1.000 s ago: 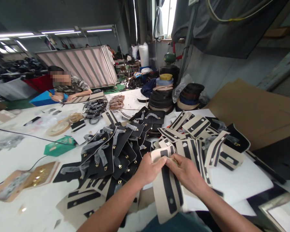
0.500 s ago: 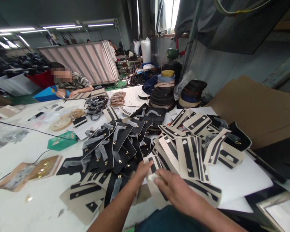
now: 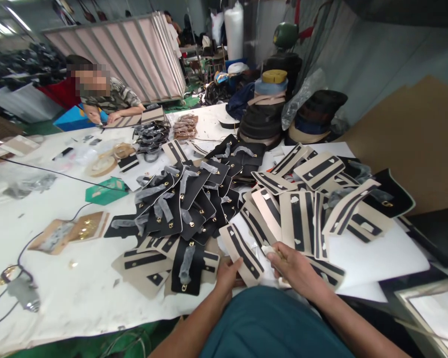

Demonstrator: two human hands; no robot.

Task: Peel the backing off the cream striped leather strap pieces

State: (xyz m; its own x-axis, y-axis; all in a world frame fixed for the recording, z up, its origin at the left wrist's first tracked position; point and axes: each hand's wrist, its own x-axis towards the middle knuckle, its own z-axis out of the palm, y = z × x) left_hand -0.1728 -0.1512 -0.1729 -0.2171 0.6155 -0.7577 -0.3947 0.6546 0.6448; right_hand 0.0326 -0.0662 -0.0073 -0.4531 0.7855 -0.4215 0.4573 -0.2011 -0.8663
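Observation:
My left hand rests on the lower end of a beige leather piece with a black stripe, which lies flat at the table's front; its fingers are curled against the piece. Just to the right, my right hand is pinched shut on a small pale strip at the edge of the fanned beige-and-black pieces. A pile of black pieces with gold rings and grey strips lies to the left of both hands.
The white table holds a green box, cables and a metal tool at front left. Stacked tape rolls and cardboard stand behind. A seated person works at the far left end.
The beige piece held up between both hands has been laid flat on the table. Both hands dropped toward the front edge, and the view tilted downward.

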